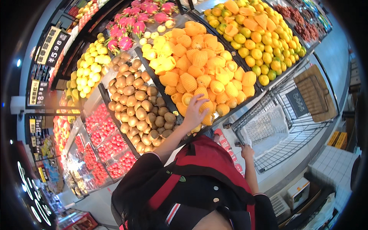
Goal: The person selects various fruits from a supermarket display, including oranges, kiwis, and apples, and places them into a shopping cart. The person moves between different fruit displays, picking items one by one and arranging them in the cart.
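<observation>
My left hand (196, 112) is over the front of a heap of orange fruit in foam nets (198, 59). Its fingers are spread and slightly curled beside a netted fruit (207, 108); whether they touch it is hard to tell. Nothing is plainly held in that hand. Lower and to the right, my right hand (247, 151) grips the handle end of a wire shopping cart (266, 157). Inside the cart stands a white perforated plastic basket (266, 129).
Left of the netted fruit lie kiwifruit (138, 106), then clear boxes of small red fruit (112, 143). Dragon fruit (139, 27) sit at the back, green-orange citrus (258, 43) to the right. Black dividers (156, 82) separate the bins. A brown panel (313, 93) is on the cart's far end.
</observation>
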Demonstrator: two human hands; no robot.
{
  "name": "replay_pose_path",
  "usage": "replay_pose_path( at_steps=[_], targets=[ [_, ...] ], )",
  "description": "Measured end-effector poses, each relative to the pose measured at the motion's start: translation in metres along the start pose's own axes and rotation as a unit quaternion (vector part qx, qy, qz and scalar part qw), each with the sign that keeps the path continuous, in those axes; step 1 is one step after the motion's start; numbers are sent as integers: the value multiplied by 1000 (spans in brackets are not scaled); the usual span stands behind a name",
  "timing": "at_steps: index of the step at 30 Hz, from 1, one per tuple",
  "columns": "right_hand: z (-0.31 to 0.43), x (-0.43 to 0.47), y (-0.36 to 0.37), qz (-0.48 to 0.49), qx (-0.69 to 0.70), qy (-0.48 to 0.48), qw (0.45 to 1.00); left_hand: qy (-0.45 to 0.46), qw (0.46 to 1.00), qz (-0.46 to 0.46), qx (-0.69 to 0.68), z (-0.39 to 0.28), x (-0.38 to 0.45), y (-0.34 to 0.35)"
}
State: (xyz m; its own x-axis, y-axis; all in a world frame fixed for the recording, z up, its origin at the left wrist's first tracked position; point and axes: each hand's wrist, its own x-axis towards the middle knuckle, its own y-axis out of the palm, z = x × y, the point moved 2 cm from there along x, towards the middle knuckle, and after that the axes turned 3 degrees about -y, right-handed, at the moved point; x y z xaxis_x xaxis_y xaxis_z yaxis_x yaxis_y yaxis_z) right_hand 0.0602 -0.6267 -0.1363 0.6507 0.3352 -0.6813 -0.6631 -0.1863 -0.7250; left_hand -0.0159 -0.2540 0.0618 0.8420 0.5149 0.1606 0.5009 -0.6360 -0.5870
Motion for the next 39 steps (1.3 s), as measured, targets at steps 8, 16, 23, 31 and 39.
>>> replay_pose_path(
  at_steps=[8,16,23,31,39],
  targets=[
    [-51,44,-31,123,-53,45,990,7,990,-143,14,53,111,-61],
    [31,90,-171,439,-206,-56,873,0,938,-322,132,206,230,-220],
    [287,120,-453,88,133,-394,905,-90,945,-190,251,291,307,-258],
    [578,257,-468,-231,-92,-604,757,-159,940,-37,298,308,355,-241],
    [674,332,-423,-351,-381,-597,613,-62,937,-41,342,323,362,-234]
  ],
)
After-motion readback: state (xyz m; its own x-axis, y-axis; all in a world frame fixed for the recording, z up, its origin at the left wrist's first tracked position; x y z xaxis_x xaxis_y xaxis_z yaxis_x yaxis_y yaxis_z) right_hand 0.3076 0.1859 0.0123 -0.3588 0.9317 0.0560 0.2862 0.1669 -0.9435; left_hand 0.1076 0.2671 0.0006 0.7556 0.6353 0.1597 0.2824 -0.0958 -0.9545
